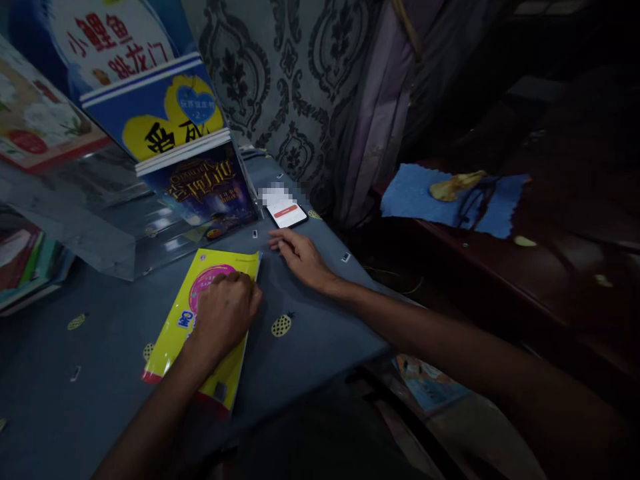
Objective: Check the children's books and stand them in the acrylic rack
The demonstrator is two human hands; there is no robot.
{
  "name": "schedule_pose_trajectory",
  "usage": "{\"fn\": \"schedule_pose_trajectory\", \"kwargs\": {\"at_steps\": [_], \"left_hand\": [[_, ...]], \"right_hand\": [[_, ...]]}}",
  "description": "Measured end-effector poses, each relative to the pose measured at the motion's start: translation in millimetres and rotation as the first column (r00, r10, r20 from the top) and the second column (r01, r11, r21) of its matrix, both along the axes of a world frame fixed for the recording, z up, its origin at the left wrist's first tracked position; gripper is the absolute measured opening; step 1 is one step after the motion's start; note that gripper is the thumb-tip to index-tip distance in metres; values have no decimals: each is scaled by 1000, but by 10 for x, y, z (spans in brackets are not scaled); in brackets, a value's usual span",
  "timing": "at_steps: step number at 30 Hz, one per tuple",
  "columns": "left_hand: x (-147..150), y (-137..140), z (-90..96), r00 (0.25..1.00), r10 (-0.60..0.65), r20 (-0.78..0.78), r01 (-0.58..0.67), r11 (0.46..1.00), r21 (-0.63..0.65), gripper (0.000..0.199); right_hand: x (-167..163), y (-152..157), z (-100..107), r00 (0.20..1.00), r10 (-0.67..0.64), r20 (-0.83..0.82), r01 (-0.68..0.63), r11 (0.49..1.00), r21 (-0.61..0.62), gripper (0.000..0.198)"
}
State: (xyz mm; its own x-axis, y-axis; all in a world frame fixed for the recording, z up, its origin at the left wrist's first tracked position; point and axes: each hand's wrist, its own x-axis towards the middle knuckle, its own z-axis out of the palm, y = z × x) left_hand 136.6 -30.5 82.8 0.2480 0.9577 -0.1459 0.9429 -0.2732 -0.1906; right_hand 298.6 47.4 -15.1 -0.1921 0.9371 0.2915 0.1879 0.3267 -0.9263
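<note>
A flat, glossy yellow packet or booklet [173,340] with a pink circle and red lower edge lies slanted on the table; its exact kind is unclear. My left hand [226,307] rests on its upper right part, fingers curled into a fist. Whatever the fist may hold is hidden. To the right of it, my right hand [300,257] lies low over the cloth, its fingers extended and slightly bent, with nothing seen in them. Just beyond those fingertips is a phone [290,215] with a lit white screen and a red bar.
Several picture books [200,183] stand upright in a clear stand at the back left. More books [35,260] lie at the far left. A patterned blue-grey cloth [115,400] covers the table. On a dark red surface [450,247] at right sits a blue sheet [410,193].
</note>
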Motion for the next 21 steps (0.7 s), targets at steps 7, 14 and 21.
{"fn": "schedule_pose_trajectory", "kwargs": {"at_steps": [7, 14, 21], "left_hand": [[12, 2, 29, 1000, 11, -1, -11, 1000, -21, 41], [-12, 2, 2, 1000, -7, 0, 7, 1000, 13, 41], [10, -22, 5, 1000, -8, 10, 8, 1000, 4, 40]], "right_hand": [[-19, -51, 59, 999, 37, 9, -37, 998, -48, 32], [-19, -88, 123, 995, 84, 49, -80, 995, -66, 33], [-18, -86, 117, 994, 84, 66, -80, 995, -63, 35]]}}
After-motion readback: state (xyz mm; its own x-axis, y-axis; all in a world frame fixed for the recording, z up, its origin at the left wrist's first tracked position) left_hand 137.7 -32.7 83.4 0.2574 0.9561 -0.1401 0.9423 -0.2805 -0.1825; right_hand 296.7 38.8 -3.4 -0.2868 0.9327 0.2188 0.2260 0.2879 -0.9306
